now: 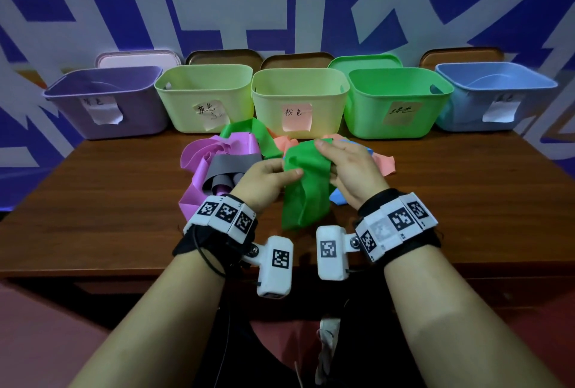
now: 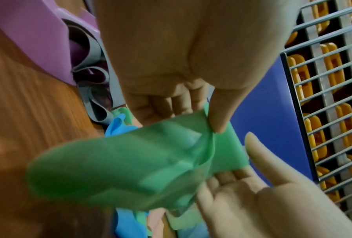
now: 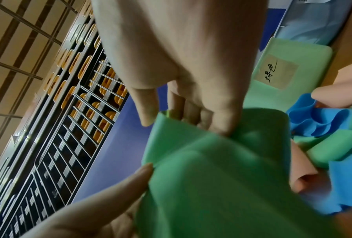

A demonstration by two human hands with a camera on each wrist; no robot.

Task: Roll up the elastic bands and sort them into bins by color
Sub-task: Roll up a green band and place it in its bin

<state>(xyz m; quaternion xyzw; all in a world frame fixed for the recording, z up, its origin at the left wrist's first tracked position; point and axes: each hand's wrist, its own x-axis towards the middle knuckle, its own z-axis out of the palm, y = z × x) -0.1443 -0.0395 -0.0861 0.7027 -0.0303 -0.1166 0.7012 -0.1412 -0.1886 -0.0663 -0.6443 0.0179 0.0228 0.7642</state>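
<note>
The green elastic band (image 1: 306, 182) is held above the worktop (image 1: 451, 201), its upper end pinched by the left hand (image 1: 267, 184) and the right hand (image 1: 351, 170), each grip closed on it. The tail is left hanging, apparently so rolling can begin. The green bin (image 1: 395, 101) is set just behind, beyond the unsorted bands (image 1: 217, 154).

Brown wooden table (image 1: 435, 201): five bins (image 1: 298, 101) along back, tangled bands (image 1: 217, 157) mid-table.
</note>
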